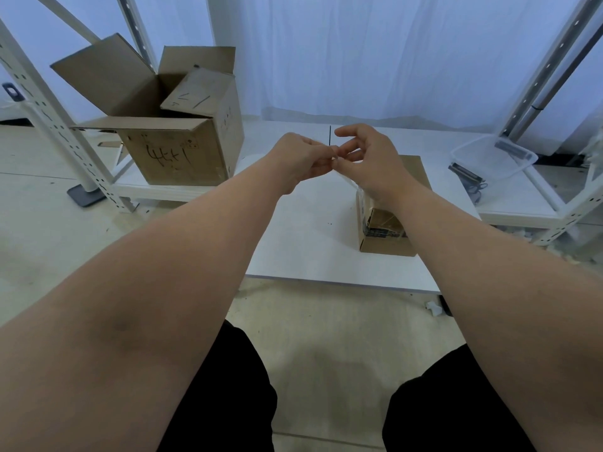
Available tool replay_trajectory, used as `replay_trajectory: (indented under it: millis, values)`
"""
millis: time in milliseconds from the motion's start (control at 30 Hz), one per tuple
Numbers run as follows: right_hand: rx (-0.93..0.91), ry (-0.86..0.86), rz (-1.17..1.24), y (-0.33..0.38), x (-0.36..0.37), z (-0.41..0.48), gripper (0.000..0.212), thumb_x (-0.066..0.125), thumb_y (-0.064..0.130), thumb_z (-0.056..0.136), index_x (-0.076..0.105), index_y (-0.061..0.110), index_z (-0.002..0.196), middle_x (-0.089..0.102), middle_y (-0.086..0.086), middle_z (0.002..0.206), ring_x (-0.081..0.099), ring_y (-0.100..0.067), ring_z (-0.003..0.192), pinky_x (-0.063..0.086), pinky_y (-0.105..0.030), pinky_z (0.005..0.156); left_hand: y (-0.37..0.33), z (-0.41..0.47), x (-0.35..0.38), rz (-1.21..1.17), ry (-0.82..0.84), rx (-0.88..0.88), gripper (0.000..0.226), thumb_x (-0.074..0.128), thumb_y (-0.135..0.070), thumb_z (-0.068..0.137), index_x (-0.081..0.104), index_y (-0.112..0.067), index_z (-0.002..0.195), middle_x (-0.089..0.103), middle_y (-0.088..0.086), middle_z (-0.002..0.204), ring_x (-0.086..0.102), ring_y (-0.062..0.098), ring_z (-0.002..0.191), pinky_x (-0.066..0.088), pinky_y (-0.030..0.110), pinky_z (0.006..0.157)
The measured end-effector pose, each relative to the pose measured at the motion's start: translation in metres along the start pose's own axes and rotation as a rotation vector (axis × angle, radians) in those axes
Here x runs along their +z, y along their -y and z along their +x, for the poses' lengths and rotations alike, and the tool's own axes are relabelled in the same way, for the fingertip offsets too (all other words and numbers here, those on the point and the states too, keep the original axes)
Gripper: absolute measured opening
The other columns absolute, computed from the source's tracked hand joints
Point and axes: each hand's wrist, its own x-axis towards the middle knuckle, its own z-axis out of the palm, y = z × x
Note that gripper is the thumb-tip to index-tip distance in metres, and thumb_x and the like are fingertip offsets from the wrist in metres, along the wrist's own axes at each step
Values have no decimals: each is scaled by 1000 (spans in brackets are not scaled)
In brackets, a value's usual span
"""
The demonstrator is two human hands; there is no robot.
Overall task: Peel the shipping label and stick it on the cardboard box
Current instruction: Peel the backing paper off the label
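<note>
Here, white table (pixel 310 252): the low work surface in front of the seated person; it carries the target box and looks smooth, so we expect a light box to slide on it under a sideways push.
Open carton (pixel 176 158): stands well apart at the left on a rack shelf, flaps up; we judge it is not the target.
Cardboard box (pixel 385 244): small and closed, on the right half of the table, directly below the right wrist. We judge it light with stiff, flat faces; the top face is the natural place for the label. Steady it by a side wall while pressing.
Left hand (pixel 301 158): raised above the table, fingers curled, fingertips pinching at the point where both hands meet.
Right hand (pixel 365 158): thumb and one finger pinch at the same point; the remaining fingers are spread and slightly bent, holding nothing.
Shipping label (pixel 343 176): held between the two hands, above the table and just left of the box; only a faint pale strip shows. We judge it thin, limp and sticky on one side; grip it by a corner or edge, keep it taut, and keep the adhesive off the fingers.
Hidden, box: the right wrist covers most of the top face; the dark band on its near face is unreadable.
Hidden, label: its size, print and backing are not discernible; we cannot tell how far the peel has gone.
</note>
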Motion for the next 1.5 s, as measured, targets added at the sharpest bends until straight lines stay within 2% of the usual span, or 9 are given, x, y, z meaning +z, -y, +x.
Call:
replay_trajectory:
  millis: [167,367,633,833,1000,1167,1300,1400,1500]
  values:
    - [57,-16,90,1,0,0,39,66,9,79,57,20,115,66,1,88,68,-20,89,55,-33,88,0,0,-2,-15,5,5,10,67,-6,85,65,1,77,70,15,87,70,18,81,57,22,82]
    - [78,-23,124,3,-1,0,35,65,8,80,58,20,112,68,-2,91,66,-18,86,55,-35,87,-1,-1,-2,-37,-14,0,7,66,-4,84,66,2,81,70,13,83,71,14,74,57,20,78]
    - [72,-15,83,3,-4,-2,36,67,9,81,58,18,115,69,-4,94,68,-21,90,54,-32,87,0,-2,-2,9,-7,-6,7,67,-3,83,68,-1,77,72,10,83,72,14,79,56,22,84]
    - [78,-21,86,1,-4,-2,37,67,7,79,58,17,114,68,0,86,68,-23,86,54,-41,90,0,-2,0,88,-10,21,5,67,-2,82,68,3,80,70,14,86,69,18,82,56,21,83]
    - [121,-32,192,5,-3,-1,38,65,5,80,58,13,116,66,-1,86,66,-22,87,57,-35,86,-2,-4,3,234,-40,99,8,67,-8,83,67,-6,75,66,9,80,63,16,79,54,23,84]
    - [211,-64,404,7,-6,0,30,63,2,84,60,5,115,69,-16,100,69,-22,94,57,-29,86,-3,-5,4,370,-68,218,13,65,-13,85,63,-13,72,63,3,78,57,11,73,53,20,77]
    - [228,-94,436,4,-8,1,28,65,3,84,62,4,112,68,-17,101,69,-22,95,57,-28,85,-3,-6,5,402,-60,259,11,65,-14,85,63,-13,74,65,4,80,56,12,73,51,26,79]
    - [224,-108,419,3,-7,2,29,66,4,83,63,-1,111,67,-16,102,69,-20,89,58,-24,80,-3,-6,6,430,-70,270,8,65,-15,84,66,-8,80,68,17,90,57,15,79,52,32,82]
    - [222,-110,405,3,-7,1,28,65,3,85,64,-5,111,67,-18,103,69,-16,83,58,-20,76,-3,-7,6,463,-59,280,8,64,-14,85,65,-8,79,66,9,84,58,14,79,50,25,75]
